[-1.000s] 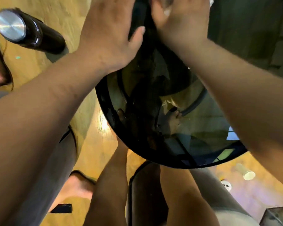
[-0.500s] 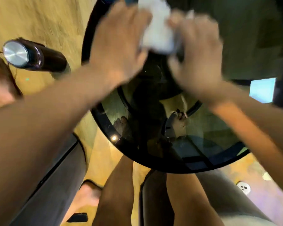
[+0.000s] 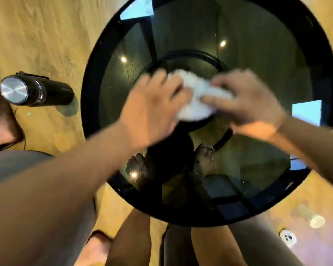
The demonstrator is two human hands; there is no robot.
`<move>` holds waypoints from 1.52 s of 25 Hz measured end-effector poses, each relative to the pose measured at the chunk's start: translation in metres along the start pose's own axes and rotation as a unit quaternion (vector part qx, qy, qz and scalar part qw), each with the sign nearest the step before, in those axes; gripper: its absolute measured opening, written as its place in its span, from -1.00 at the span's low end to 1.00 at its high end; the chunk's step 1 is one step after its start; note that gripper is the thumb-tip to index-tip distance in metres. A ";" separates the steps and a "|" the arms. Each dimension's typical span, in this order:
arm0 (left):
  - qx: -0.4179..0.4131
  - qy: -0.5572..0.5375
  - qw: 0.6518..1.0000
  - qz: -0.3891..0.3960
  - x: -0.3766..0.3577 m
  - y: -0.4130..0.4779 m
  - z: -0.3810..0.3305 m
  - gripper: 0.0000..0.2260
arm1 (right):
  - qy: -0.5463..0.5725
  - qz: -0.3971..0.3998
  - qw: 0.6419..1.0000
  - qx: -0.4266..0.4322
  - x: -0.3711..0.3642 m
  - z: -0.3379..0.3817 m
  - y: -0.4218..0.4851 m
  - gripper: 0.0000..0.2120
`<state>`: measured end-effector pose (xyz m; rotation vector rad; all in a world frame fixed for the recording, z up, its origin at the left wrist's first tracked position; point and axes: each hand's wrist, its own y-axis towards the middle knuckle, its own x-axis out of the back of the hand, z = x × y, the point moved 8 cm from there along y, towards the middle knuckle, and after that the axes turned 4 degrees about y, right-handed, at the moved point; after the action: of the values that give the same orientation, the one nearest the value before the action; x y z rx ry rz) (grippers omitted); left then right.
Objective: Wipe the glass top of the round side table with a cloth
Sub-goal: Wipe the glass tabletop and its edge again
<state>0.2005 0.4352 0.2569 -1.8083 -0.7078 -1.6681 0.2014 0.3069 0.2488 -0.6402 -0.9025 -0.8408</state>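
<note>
The cloth (image 3: 196, 98) has come nearer over the last second. It was then up by the far part of the glass and barely showed between the hands, and now it lies bunched in a white wad at about the middle of the glass top (image 3: 258, 45), over the dark inner ring of the frame seen through the glass. The head has also tipped, so the whole round desk now shows, black rim (image 3: 93, 89) and all. Both hands are smeared by motion. The left hand (image 3: 152, 108) seems to have its grip curled into the left side of the wad. The right hand (image 3: 254, 104) appears to pinch the right side, with the thumb laid across it. I judge this a wiping stroke in mid-pull. The far half has probably been covered, and the near half, where feet and lamps are mirrored, is likely left to do. The glass is dark and glossy, so streaks would be hard to judge from here. The desk stands on a pale wooden floor (image 3: 46, 35). On the floor well to the left lies a black flask (image 3: 37, 91) with a steel cap, and at the near right there are two small pale objects (image 3: 308, 216), too blurred to name.
</note>
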 end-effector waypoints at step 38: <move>-0.011 -0.192 0.950 0.245 -0.031 -0.125 -0.224 -0.46 | 0.050 -0.028 0.985 -0.162 -0.064 0.047 -0.279 -0.59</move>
<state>-0.0464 0.3611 0.2456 -2.1345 -0.3432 -1.0175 -0.0750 0.2187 0.2523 -0.8500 -0.7011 -1.0723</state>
